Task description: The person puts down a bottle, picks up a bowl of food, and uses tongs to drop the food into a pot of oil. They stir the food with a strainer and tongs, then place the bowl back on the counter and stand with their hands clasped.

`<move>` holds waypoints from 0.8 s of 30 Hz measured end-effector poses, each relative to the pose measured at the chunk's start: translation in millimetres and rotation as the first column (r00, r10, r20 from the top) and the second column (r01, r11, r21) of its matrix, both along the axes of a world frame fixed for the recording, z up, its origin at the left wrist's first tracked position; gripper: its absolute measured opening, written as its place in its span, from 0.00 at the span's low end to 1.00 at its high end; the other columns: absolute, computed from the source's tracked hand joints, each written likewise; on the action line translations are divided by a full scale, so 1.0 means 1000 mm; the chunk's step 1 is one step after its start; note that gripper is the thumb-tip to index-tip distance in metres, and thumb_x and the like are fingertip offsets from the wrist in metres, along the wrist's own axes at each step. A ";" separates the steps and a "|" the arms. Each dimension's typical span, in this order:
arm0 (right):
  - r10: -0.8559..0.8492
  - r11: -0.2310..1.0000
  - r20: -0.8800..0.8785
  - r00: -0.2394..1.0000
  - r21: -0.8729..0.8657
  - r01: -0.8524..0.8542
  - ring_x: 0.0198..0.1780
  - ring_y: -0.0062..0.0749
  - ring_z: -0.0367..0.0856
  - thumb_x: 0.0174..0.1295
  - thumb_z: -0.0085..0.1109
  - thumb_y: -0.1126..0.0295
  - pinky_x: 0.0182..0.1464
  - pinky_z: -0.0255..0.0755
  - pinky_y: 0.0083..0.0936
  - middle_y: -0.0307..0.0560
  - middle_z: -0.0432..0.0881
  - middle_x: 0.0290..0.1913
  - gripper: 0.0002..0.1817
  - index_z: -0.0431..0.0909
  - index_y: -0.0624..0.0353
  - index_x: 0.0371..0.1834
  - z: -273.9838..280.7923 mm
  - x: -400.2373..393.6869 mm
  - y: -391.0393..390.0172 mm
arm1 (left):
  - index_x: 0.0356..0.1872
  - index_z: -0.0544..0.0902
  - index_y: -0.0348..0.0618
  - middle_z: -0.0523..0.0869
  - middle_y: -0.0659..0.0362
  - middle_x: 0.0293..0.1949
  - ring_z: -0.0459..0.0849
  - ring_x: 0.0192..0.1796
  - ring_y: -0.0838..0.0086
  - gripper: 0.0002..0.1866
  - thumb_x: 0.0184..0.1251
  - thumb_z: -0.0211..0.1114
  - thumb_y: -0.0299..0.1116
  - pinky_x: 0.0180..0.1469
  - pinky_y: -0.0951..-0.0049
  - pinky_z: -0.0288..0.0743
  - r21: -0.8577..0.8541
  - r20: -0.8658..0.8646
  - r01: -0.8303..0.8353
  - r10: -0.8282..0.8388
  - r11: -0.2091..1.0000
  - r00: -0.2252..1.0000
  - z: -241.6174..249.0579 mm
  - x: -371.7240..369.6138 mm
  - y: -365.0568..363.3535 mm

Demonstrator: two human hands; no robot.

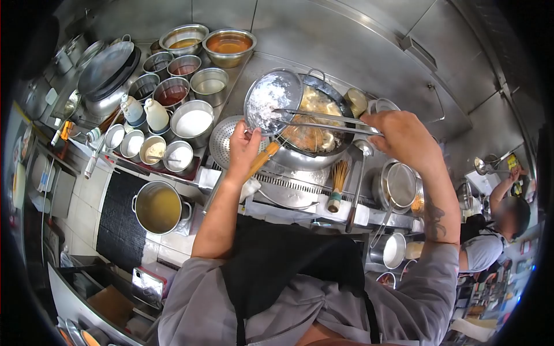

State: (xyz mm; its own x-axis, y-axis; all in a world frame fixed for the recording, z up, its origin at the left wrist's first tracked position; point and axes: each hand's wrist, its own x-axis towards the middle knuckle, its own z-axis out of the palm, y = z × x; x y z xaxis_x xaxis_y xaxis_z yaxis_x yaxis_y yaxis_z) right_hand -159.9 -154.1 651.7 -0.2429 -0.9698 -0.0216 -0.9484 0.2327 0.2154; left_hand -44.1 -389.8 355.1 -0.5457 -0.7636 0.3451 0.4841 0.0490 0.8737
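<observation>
My left hand (pixel 244 149) grips the near rim of a metal bowl (pixel 296 92), tilted up beside the wok. White floury pieces (pixel 271 104) lie in it. My right hand (pixel 398 135) is closed round the handle end of long metal tongs (pixel 326 113), which reach left across the wok with their tips at the floury pieces. In the wok (pixel 347 135), pale battered pieces (pixel 329 106) sit in bubbling oil. A wire skimmer (pixel 303 137) rests in its near part, its wooden handle (pixel 266 158) running out under my left wrist.
A perforated strainer (pixel 224 144) lies left of the wok. Sauce and seasoning pots (pixel 193 121) crowd the left counter. A bamboo brush (pixel 337 184), a ladle (pixel 363 149) and a sieve (pixel 398 184) are at the right. A stockpot (pixel 158 207) stands lower left. Another person (pixel 490 242) works far right.
</observation>
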 end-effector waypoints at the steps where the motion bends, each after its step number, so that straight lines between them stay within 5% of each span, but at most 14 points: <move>1: 0.000 1.000 -0.001 1.000 0.000 0.000 0.43 0.53 0.80 0.51 0.66 0.72 0.47 0.72 0.44 0.56 0.83 0.39 0.22 0.80 0.62 0.52 0.000 0.001 0.000 | 0.42 0.75 0.36 0.83 0.59 0.39 0.82 0.37 0.81 0.04 0.70 0.58 0.23 0.42 0.77 0.81 0.026 0.015 0.016 -0.016 1.000 1.000 0.001 0.000 0.000; 6: -0.087 0.982 -0.022 0.996 -0.169 0.083 0.43 0.54 0.80 0.52 0.65 0.73 0.48 0.73 0.44 0.58 0.82 0.39 0.22 0.80 0.62 0.52 -0.002 0.011 -0.002 | 0.38 0.74 0.37 0.83 0.57 0.38 0.83 0.35 0.79 0.02 0.68 0.58 0.22 0.38 0.77 0.82 0.241 0.017 -0.003 -0.001 0.971 1.000 -0.007 -0.005 -0.001; 11: -0.055 0.993 0.025 0.998 -0.105 0.057 0.44 0.54 0.80 0.51 0.66 0.73 0.48 0.73 0.43 0.58 0.83 0.41 0.23 0.79 0.63 0.53 -0.017 -0.004 0.003 | 0.37 0.73 0.38 0.83 0.56 0.38 0.83 0.35 0.78 0.02 0.68 0.58 0.22 0.37 0.76 0.83 0.325 0.038 -0.019 0.007 0.945 0.999 -0.006 -0.006 -0.001; 15: 0.083 0.990 -0.033 0.996 -0.112 -0.086 0.40 0.51 0.82 0.50 0.68 0.71 0.43 0.75 0.42 0.56 0.83 0.34 0.23 0.80 0.63 0.51 -0.019 -0.013 0.006 | 0.38 0.74 0.38 0.82 0.58 0.38 0.83 0.35 0.79 0.03 0.69 0.59 0.23 0.36 0.77 0.81 0.178 0.080 -0.023 0.009 0.984 0.997 -0.012 -0.002 -0.006; 19: 0.009 1.000 -0.037 0.999 -0.011 -0.010 0.44 0.50 0.81 0.49 0.68 0.72 0.47 0.75 0.40 0.55 0.83 0.40 0.24 0.79 0.62 0.53 -0.015 -0.004 -0.001 | 0.39 0.73 0.38 0.82 0.59 0.36 0.83 0.35 0.80 0.04 0.70 0.59 0.25 0.35 0.79 0.78 -0.025 0.089 -0.002 0.004 1.000 0.996 -0.016 -0.005 -0.004; 24: 0.063 0.998 -0.096 0.993 0.012 -0.062 0.42 0.50 0.81 0.52 0.65 0.73 0.45 0.75 0.41 0.54 0.83 0.39 0.22 0.80 0.61 0.53 -0.023 -0.009 -0.007 | 0.37 0.72 0.38 0.81 0.58 0.34 0.83 0.34 0.80 0.04 0.69 0.59 0.24 0.35 0.78 0.80 0.022 0.097 0.035 -0.037 0.999 0.995 -0.012 -0.012 0.001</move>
